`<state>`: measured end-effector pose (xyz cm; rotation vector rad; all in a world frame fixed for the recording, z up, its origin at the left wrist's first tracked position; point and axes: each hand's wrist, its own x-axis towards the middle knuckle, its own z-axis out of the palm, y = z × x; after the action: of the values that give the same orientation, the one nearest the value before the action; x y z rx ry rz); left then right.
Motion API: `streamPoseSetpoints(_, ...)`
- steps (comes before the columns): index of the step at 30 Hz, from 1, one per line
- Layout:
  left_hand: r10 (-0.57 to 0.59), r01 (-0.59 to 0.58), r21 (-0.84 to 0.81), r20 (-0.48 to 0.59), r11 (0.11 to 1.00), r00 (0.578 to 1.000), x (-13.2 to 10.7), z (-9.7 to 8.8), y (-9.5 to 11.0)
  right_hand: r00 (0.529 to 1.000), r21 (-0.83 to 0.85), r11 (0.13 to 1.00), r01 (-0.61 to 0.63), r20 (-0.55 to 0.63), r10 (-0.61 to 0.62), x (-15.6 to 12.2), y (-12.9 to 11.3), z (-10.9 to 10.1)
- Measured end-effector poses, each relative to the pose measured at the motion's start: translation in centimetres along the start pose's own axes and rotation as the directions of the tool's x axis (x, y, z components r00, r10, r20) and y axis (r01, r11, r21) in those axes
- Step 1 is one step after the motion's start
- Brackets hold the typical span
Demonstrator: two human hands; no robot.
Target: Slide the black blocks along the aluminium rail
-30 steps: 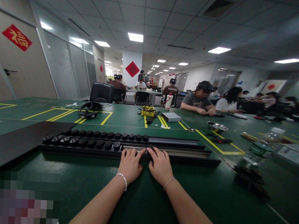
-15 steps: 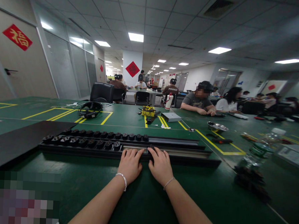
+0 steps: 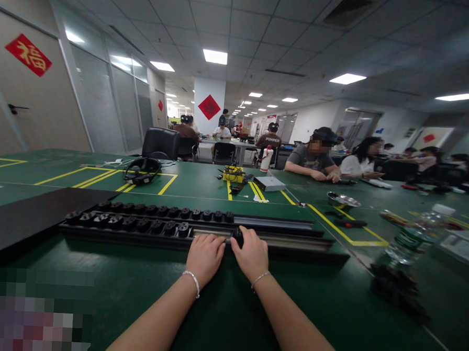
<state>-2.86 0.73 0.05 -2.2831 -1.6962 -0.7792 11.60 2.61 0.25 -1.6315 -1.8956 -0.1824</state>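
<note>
Two long black power tracks (image 3: pixel 144 239) lie side by side across the table, each with a metal-lined channel. Several round black track sockets (image 3: pixel 130 223) fill the left part of both. My left hand (image 3: pixel 205 255) lies over the front track, right of its row of sockets, fingers bent over the near edge and held together. Just to its right, my right hand (image 3: pixel 253 256) pinches a single round black socket (image 3: pixel 238 235) between thumb and fingers at the channel. The socket's underside is hidden, so I cannot tell whether it is seated.
A dark flat panel (image 3: pixel 31 220) lies left of the tracks. On the right stand a water bottle (image 3: pixel 416 237) and dark loose parts (image 3: pixel 399 291). Further back are a black headset (image 3: pixel 142 170), a yellow item with cables (image 3: pixel 234 174), a metal bowl (image 3: pixel 342 200) and seated people.
My right hand's fingers have closed and tipped up round the socket, which now shows more. My left hand's fingers have drawn together and curled on the front track.
</note>
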Motion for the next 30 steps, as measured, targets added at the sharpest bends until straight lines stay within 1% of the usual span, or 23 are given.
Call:
streamPoseSetpoints(3,0.003,-0.005,0.045,0.049,0.999,0.999,0.5,-0.1,0.2,0.999,-0.008,1.0,-0.02,-0.05,0.019,0.6,0.1,0.0)
streamPoseSetpoints(6,-0.008,-0.001,0.079,0.113,0.997,0.994,1.1,-0.1,0.5,0.992,0.019,1.0,0.011,-0.129,-0.008,0.8,0.3,0.1)
streamPoseSetpoints(8,-0.001,-0.01,0.08,0.138,0.997,0.99,1.3,0.0,0.6,0.992,0.053,0.998,0.029,-0.127,-0.023,0.9,0.4,0.2)
streamPoseSetpoints(11,-0.01,0.0,0.089,0.119,0.996,0.993,1.3,0.1,0.7,0.995,0.08,0.996,0.026,-0.094,-0.018,0.9,0.3,0.2)
streamPoseSetpoints(17,0.027,-0.034,0.063,0.113,0.997,0.993,1.1,0.1,0.3,0.993,0.065,0.998,0.019,-0.118,-0.011,0.6,0.3,0.7)
streamPoseSetpoints(22,0.045,-0.046,0.008,0.107,0.999,0.993,0.9,0.1,0.2,0.992,0.066,0.998,0.02,-0.128,-0.011,0.4,0.9,1.1)
streamPoseSetpoints(30,0.041,-0.028,-0.107,0.118,0.994,0.992,0.7,0.2,-0.2,0.993,0.064,0.998,0.027,-0.12,-0.02,0.3,0.9,0.7)
